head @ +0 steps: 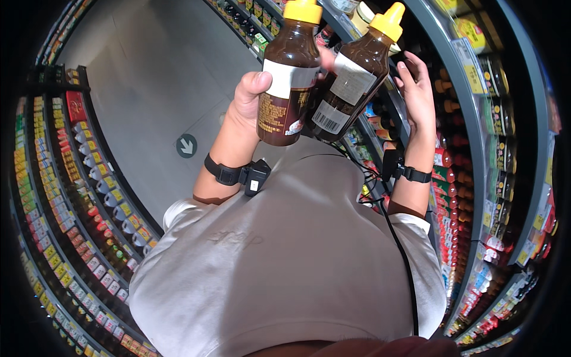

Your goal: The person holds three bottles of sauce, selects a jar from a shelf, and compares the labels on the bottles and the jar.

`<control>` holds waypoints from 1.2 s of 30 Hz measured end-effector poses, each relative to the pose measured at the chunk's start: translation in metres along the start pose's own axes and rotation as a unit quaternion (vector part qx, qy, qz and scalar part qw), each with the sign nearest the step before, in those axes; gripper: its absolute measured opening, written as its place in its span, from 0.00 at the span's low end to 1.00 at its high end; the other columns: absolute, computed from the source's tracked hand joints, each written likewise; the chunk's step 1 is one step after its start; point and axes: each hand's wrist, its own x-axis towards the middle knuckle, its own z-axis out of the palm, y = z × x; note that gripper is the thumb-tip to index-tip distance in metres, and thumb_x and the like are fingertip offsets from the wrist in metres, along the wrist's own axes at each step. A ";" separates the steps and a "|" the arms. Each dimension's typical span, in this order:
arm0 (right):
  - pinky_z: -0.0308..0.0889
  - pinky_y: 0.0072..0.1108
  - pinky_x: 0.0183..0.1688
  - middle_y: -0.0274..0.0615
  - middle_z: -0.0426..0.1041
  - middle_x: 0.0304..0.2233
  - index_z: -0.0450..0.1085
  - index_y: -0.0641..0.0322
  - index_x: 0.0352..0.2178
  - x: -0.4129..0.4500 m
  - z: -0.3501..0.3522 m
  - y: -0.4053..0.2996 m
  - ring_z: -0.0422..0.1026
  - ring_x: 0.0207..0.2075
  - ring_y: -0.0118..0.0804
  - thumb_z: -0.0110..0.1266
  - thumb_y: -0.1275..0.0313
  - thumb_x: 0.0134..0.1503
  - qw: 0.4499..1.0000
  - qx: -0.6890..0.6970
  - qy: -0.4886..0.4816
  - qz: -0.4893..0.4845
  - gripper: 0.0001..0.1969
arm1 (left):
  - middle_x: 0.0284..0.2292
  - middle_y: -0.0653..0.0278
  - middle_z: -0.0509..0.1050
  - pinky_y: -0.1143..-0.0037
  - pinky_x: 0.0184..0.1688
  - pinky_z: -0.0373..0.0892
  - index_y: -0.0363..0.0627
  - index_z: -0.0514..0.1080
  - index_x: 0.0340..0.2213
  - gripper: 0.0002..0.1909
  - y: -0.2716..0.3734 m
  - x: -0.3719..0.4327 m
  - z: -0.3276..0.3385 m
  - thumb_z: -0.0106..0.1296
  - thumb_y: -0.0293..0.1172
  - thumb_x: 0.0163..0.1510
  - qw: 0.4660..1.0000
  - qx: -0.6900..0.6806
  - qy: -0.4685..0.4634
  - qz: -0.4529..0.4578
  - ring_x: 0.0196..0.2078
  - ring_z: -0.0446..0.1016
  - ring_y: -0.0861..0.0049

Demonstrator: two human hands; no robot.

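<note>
My left hand (pixel 250 96) is wrapped around a brown sauce bottle (pixel 285 111) with a yellow nozzle cap, its thumb on the pale label. Leaning to the right beside it is a second brown sauce bottle (pixel 330 96), also yellow-capped, with a barcode on its back label. Blurred fingertips (pixel 327 59) show between the two bottles; what supports the second one is partly hidden. My right hand (pixel 417 85) is just right of the second bottle, in front of the shelving. Its fingers are apart and a small gap seems to separate it from the bottle.
Shelving with several rows of bottles (pixel 466 192) curves close along my right. Across the aisle, another shelf unit holds white-handled jugs (pixel 107 183) and packets. Grey floor (pixel 147 76) bears a round arrow sticker (pixel 186 146). A black cable (pixel 403 250) runs down my shirt.
</note>
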 end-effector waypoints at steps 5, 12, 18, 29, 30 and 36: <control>0.64 0.34 0.54 0.61 0.72 0.48 0.53 0.56 0.63 0.049 -0.028 0.028 0.71 0.50 0.55 0.52 0.64 0.59 0.924 -0.350 0.147 0.043 0.32 | 0.42 0.56 0.71 0.75 0.46 0.72 0.34 0.65 0.49 0.44 0.015 -0.005 -0.001 0.63 0.59 0.41 0.995 0.042 -0.013 0.086 0.45 0.74 0.71; 0.55 0.36 0.64 0.60 0.62 0.60 0.56 0.63 0.62 0.146 -0.073 0.059 0.59 0.63 0.56 0.46 0.62 0.60 0.908 -0.389 0.155 -0.017 0.31 | 0.43 0.53 0.72 0.70 0.45 0.76 0.36 0.61 0.53 0.42 0.024 -0.020 -0.018 0.56 0.59 0.49 0.991 0.020 -0.041 0.129 0.44 0.77 0.66; 0.64 0.34 0.53 0.54 0.70 0.52 0.67 0.65 0.54 0.201 -0.096 0.062 0.69 0.52 0.49 0.55 0.60 0.57 0.799 -0.585 0.134 0.047 0.27 | 0.49 0.47 0.69 0.65 0.48 0.75 0.35 0.58 0.56 0.44 0.035 -0.050 -0.045 0.53 0.59 0.50 0.987 0.035 0.014 0.155 0.49 0.75 0.60; 0.66 0.37 0.54 0.55 0.74 0.50 0.71 0.60 0.51 0.216 -0.151 0.086 0.71 0.52 0.54 0.68 0.61 0.45 0.794 -0.594 0.132 -0.017 0.32 | 0.57 0.48 0.63 0.62 0.53 0.72 0.31 0.55 0.59 0.48 0.044 -0.062 -0.077 0.52 0.60 0.50 0.977 0.069 0.053 0.195 0.54 0.72 0.59; 0.66 0.37 0.54 0.55 0.74 0.49 0.72 0.59 0.49 0.207 -0.131 0.077 0.72 0.51 0.54 0.68 0.61 0.44 0.775 -0.623 0.104 -0.023 0.30 | 0.57 0.49 0.63 0.62 0.53 0.73 0.31 0.55 0.59 0.48 0.045 -0.068 -0.078 0.52 0.60 0.50 0.975 0.091 0.068 0.188 0.54 0.72 0.59; 0.68 0.34 0.50 0.50 0.75 0.42 0.73 0.60 0.41 0.139 -0.074 0.029 0.74 0.45 0.49 0.64 0.70 0.52 0.778 -0.619 0.099 -0.029 0.14 | 0.56 0.50 0.62 0.64 0.50 0.74 0.34 0.52 0.61 0.47 0.023 -0.078 -0.107 0.56 0.54 0.50 0.982 0.022 0.149 0.116 0.52 0.72 0.60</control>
